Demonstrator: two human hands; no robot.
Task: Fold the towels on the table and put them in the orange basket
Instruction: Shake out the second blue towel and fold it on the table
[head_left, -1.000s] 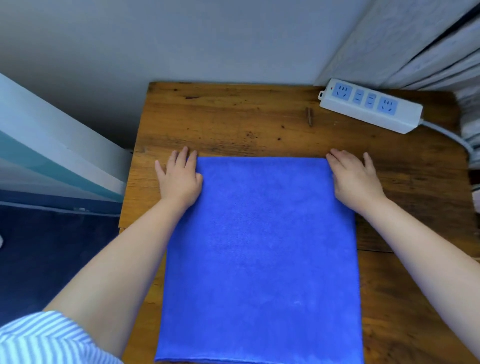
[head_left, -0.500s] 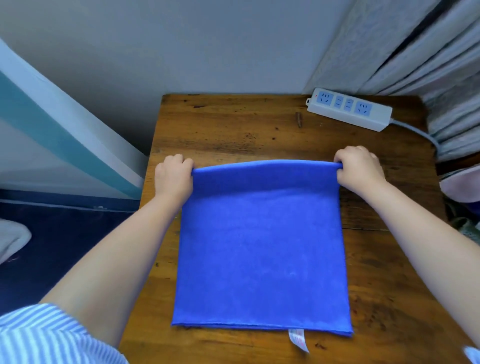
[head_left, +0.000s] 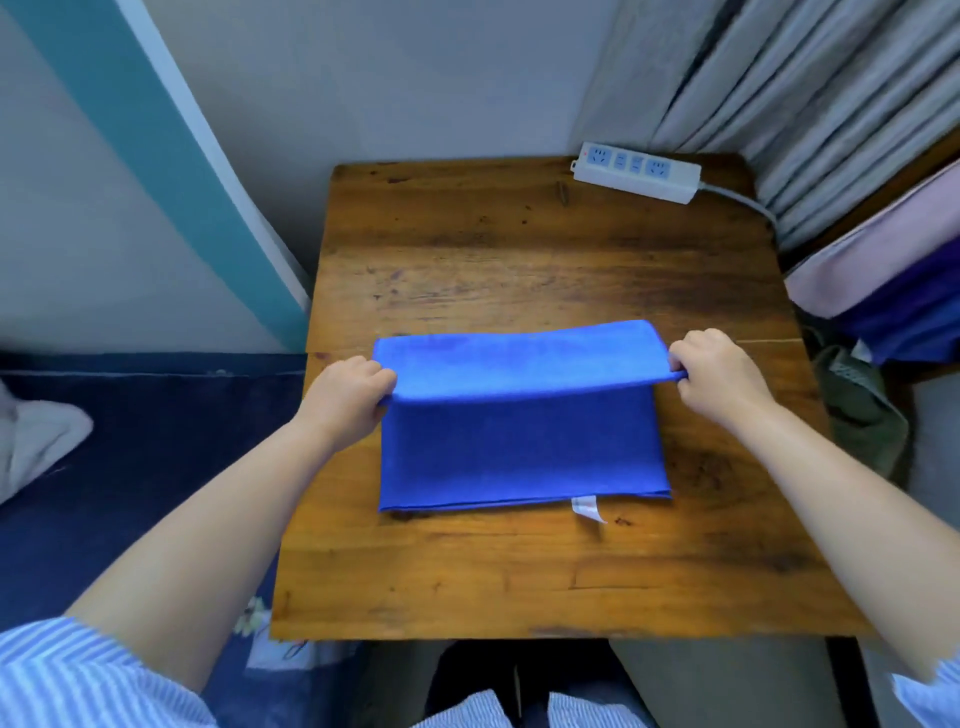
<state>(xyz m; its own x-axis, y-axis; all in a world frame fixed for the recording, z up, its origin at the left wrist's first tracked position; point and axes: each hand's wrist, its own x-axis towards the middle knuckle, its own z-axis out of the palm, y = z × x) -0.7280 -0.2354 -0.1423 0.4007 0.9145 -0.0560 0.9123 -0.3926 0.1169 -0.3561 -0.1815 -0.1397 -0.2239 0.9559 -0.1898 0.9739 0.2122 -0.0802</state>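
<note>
A blue towel (head_left: 519, 447) lies on the wooden table (head_left: 519, 249), its far part lifted and doubled back toward me. My left hand (head_left: 345, 397) grips the lifted edge at its left corner. My right hand (head_left: 719, 376) pinches the same edge at its right corner. The raised flap hangs between both hands, above the towel's lower half. A white label (head_left: 587, 508) sticks out from the towel's near edge. No orange basket is in view.
A white power strip (head_left: 636, 171) with its cable lies at the table's far right corner. Grey curtains (head_left: 810, 104) hang behind. Folded pink and blue cloth (head_left: 893, 280) sits to the right of the table. A dark blue surface (head_left: 130, 457) is at the left.
Both hands went from lying flat on the towel's far corners to gripping them, and have pulled the far edge up and toward me, so the towel folds over itself.
</note>
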